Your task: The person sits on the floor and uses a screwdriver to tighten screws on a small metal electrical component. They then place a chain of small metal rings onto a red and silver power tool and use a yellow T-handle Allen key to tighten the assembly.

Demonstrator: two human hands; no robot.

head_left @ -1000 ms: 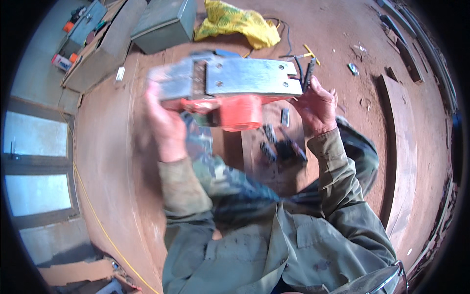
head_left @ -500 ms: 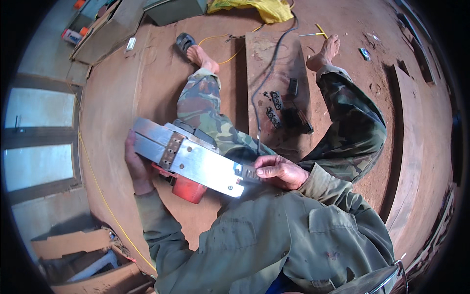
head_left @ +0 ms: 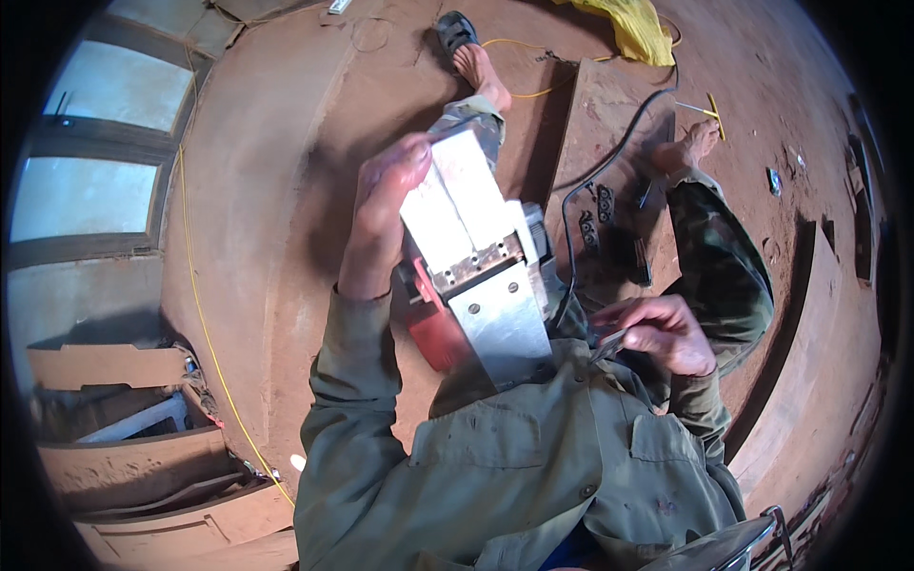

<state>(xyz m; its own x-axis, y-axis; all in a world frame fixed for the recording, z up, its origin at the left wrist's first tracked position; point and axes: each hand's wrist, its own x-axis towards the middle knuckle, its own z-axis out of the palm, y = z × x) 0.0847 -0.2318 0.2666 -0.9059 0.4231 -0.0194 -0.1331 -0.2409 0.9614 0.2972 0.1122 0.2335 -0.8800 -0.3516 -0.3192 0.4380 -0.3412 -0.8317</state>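
An electric hand planer (head_left: 505, 324) with a red body rests sole-up against my lap. Its bright metal sole and the dark slot across the cutter drum face me. My left hand (head_left: 386, 205) is closed round the far end of the planer, with the thumb over the sole's edge. Clear of the planer, on its right side, my right hand (head_left: 662, 333) pinches a small flat metal piece (head_left: 609, 346). Its exact kind is too blurred to tell.
Between my legs lies a wooden board (head_left: 609, 124) with dark metal parts (head_left: 598, 214) on it. A black cord (head_left: 619, 152) crosses the board. A yellow-handled tool (head_left: 715, 116) lies by my right foot, a yellow sack (head_left: 640, 33) beyond. Wooden pieces (head_left: 143, 452) are stacked at left.
The planer has swung so its far end points more away from me. My right hand has drawn the metal piece off the planer's near end and moved right.
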